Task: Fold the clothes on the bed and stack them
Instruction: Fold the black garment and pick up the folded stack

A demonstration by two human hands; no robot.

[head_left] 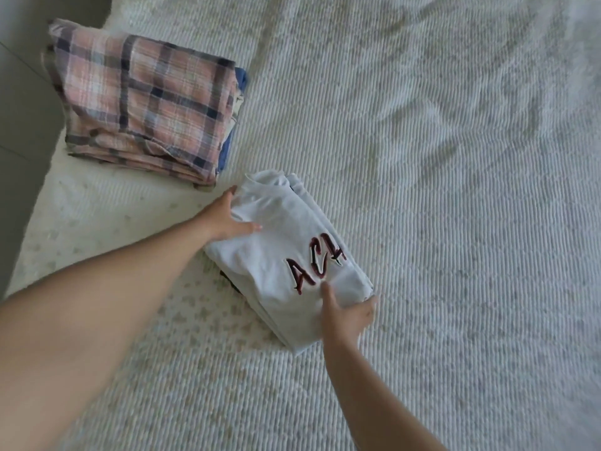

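Head view: a folded white sweatshirt (pixel 289 255) lies near the bed's (pixel 455 190) left edge. The left hand (pixel 227 219) and right hand (pixel 348 315) grip its opposite ends. Lift level, keeping layers pinched, and land it squarely on the plaid stack (pixel 143 102) by the far left corner.

This was a bedroom in a home. A bed covered by a white, ribbed woven bedspread (pixel 422 157) filled nearly the whole view, its cloth rumpled into soft creases. On the bedspread lay household laundry: a folded pink, white and navy plaid flannel garment (pixel 146 102) near the bed's far left edge, resting on folded blue cloth (pixel 241 78), and nearer the middle a folded white sweatshirt with dark red letters (pixel 283 255). Beyond the bed's left edge showed a strip of plain grey floor (pixel 22 109).
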